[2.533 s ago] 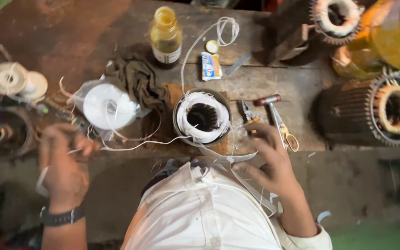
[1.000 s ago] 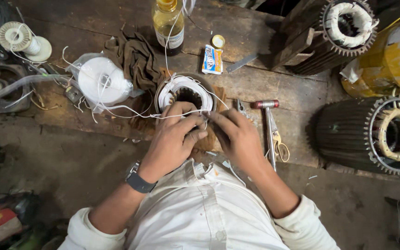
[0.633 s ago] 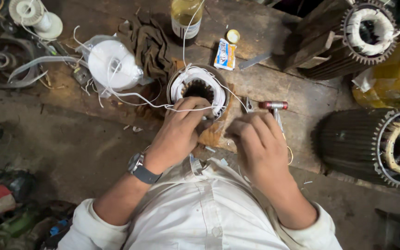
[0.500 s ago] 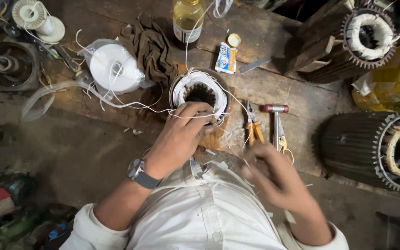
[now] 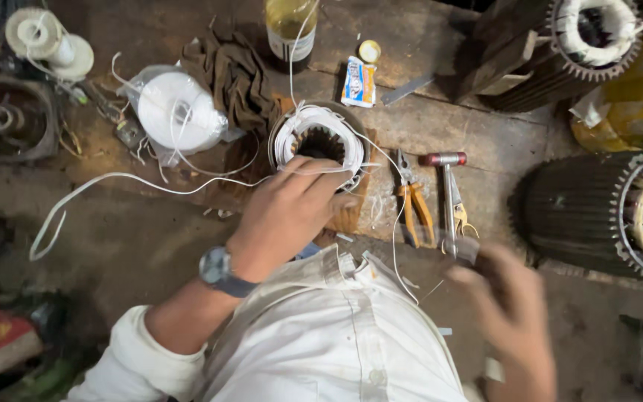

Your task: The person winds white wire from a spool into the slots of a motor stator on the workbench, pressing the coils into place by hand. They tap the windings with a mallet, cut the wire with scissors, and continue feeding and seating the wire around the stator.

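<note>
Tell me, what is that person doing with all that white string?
A person in a white shirt is at a worn wooden workbench. Their left hand rests on a small round motor core wrapped in white cord. Their right hand, blurred, is at the handle of a small red-headed hammer, beside orange-handled pliers. A white spool of cord sits to the left.

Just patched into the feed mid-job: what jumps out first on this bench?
At the centre, the left hand rests on a small stator wound with white cord. The right hand, blurred at lower right, sits by the handle of a hammer, with orange-handled pliers beside it. A big finned motor housing fills the right edge.
</note>
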